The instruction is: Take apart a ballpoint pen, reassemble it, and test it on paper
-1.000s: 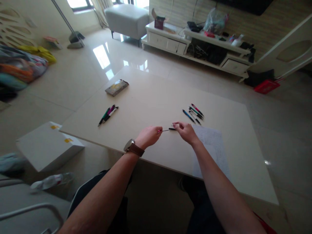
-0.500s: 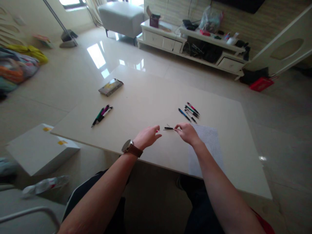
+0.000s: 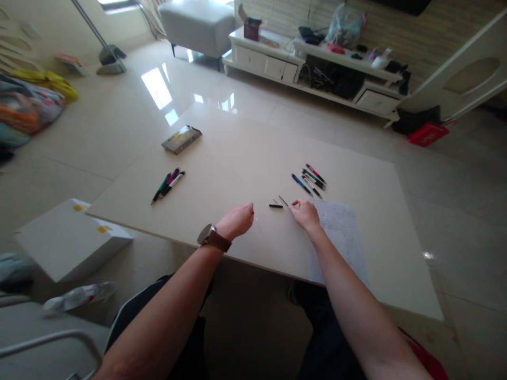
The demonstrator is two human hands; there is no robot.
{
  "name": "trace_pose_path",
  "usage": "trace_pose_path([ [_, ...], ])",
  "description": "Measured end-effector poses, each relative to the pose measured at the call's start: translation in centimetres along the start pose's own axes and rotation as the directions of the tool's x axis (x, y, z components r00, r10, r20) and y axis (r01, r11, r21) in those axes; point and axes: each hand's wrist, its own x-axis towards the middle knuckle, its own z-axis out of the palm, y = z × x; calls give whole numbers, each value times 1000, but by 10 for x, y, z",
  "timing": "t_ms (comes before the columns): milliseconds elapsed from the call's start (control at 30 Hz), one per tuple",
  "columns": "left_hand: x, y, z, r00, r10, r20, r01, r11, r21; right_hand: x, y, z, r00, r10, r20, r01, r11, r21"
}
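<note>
I sit at a pale table [image 3: 245, 158]. My left hand [image 3: 236, 221], with a watch on the wrist, is curled shut, and a small red pen part [image 3: 252, 212] peeps out at its fingertips. My right hand [image 3: 306, 214] rests on the table with loose fingers and nothing in it. Just beyond its fingertips lie a short black pen piece [image 3: 276, 206] and a thin dark refill [image 3: 283, 200]. A sheet of written paper [image 3: 343, 237] lies under my right wrist.
Several pens [image 3: 312, 179] lie in a bunch beyond my right hand. Three pens [image 3: 168, 184] lie at the left, with a small flat packet [image 3: 181, 139] farther back. A white box [image 3: 67, 237] stands on the floor at the left, a low white cabinet [image 3: 317, 68] behind.
My hands have pulled the pen apart. The right hand has let go of the black piece and refill, which now lie on the table. The left hand has drawn back with the red part.
</note>
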Motion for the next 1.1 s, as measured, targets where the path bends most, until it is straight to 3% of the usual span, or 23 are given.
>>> trace_pose_path([
  [200, 0, -11, 4, 999, -30, 35, 28, 998, 48, -7, -11, -11, 997, -77, 8, 76, 991, 108],
  [367, 5, -18, 11, 997, -62, -44, 65, 996, 67, -20, -16, -17, 973, -149, 177, 123, 981, 153],
  [533, 10, -20, 14, 977, -150, -154, 162, 984, 71, -29, -14, -6, 908, -281, 311, 244, 958, 153],
  [767, 17, -19, 14, 956, -183, -228, 198, 979, 43, -33, -18, 3, 897, -362, 252, 293, 916, 274],
  [867, 20, -18, 17, 946, -169, -276, 190, 980, 52, -32, -19, 5, 886, -382, 263, 322, 915, 244],
  [1000, 25, -17, 25, 940, -151, -305, 177, 982, 59, -28, -17, 11, 910, -365, 198, 325, 922, 209],
  [1100, 28, -16, 27, 946, -116, -303, 128, 991, 23, -25, -16, 18, 896, -415, 158, 373, 896, 239],
])
